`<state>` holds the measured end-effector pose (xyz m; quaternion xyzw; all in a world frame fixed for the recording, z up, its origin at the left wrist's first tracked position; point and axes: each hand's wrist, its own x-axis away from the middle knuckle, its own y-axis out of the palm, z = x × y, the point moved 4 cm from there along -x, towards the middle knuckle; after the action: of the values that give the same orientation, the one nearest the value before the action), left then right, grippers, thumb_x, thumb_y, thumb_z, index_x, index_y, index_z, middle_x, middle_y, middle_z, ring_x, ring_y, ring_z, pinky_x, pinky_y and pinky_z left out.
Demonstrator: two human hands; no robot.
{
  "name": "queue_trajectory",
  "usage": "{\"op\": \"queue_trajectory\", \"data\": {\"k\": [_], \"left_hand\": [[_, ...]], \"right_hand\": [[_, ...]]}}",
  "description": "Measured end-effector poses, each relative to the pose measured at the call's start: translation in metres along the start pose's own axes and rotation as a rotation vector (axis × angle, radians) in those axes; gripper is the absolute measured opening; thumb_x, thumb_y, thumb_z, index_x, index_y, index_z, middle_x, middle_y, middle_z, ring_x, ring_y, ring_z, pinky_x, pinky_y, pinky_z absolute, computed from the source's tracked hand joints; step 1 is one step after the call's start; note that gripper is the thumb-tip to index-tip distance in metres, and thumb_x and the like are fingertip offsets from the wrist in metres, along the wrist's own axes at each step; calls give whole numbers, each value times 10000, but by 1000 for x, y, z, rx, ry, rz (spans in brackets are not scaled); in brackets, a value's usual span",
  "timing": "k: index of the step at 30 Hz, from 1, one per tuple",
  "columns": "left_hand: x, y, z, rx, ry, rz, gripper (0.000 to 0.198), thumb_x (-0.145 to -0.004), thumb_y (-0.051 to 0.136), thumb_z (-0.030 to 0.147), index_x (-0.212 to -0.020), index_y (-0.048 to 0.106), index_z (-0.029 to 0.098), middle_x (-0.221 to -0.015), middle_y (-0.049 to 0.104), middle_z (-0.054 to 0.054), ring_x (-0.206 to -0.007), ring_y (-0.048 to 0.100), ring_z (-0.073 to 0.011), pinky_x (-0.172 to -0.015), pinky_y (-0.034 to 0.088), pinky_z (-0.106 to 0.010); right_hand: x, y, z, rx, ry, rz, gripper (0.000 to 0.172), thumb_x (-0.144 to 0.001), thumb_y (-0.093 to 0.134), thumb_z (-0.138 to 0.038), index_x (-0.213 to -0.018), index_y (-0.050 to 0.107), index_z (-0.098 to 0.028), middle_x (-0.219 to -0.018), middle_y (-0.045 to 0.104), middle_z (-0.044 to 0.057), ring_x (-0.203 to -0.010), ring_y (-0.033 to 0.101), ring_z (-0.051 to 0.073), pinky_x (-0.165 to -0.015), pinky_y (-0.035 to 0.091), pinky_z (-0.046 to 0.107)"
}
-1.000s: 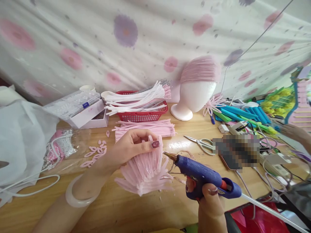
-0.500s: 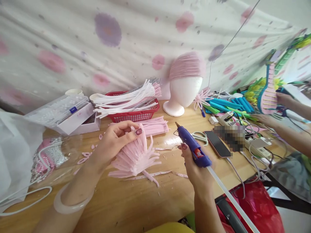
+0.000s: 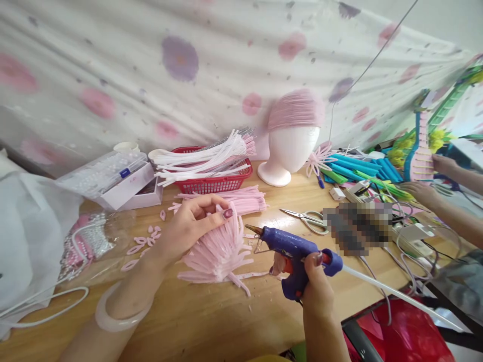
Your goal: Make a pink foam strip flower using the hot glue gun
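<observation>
Wooden table [image 3: 211, 322] under a flowered curtain [image 3: 113, 60]. At frame centre the left hand [image 3: 192, 221] closes its fingers on the pink fan of stems [image 3: 219, 249]. The right hand [image 3: 320, 281], gripping the blue glue gun [image 3: 292, 249], has swung its nozzle back, just beside the fan, aiming at the work again.

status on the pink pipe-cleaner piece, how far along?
Done: many stems already sit joined in the pink fan-shaped bundle of fuzzy pipe cleaners, gripped by the left hand. In hand: the right hand aims the blue hot-glue gun, its nozzle close to the bundle's right edge, not touching. Left, probably: a loose pile of pink pipe cleaners lies unused behind, so likely more to add.
</observation>
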<state>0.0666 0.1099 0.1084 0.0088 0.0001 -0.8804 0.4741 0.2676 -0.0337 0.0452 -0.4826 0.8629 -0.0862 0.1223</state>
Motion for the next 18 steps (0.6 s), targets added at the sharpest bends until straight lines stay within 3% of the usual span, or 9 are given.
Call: {"op": "queue_trajectory", "data": {"k": [4,10,14,18], "left_hand": [[2,4,3,-3,35,-44,210,-775,748,403,-856,710,214,-611,510,54,-489,397,-74,-442,295,-185],[3,6,7,1,62,-50,179,-775,746,373,-829,699,209,-624,506,52,-525,405,-82,-458,292,-191],[3,8,9,7,57,-49,180,-768,744,365,-806,685,198,-621,503,52,-523,399,-83,-463,291,-197],[3,9,10,6,64,-53,180,-764,740,360,-792,678,193,-611,493,54,-516,381,-81,-455,282,-196]], "right_hand": [[2,6,3,-136,103,-40,706,-789,399,-842,-599,633,-204,-394,531,27,-276,421,156,-263,362,287],[3,11,-4,-304,98,-156,656,-825,425,-786,-688,683,-199,-469,588,35,-300,417,142,-277,307,276],[7,12,-10,-284,155,-140,575,-789,530,-742,-675,669,-196,-464,581,26,-325,417,139,-306,323,274],[8,11,-14,-310,170,-57,539,-757,600,-719,-625,656,-200,-462,580,26,-386,506,168,-357,402,283]]}}
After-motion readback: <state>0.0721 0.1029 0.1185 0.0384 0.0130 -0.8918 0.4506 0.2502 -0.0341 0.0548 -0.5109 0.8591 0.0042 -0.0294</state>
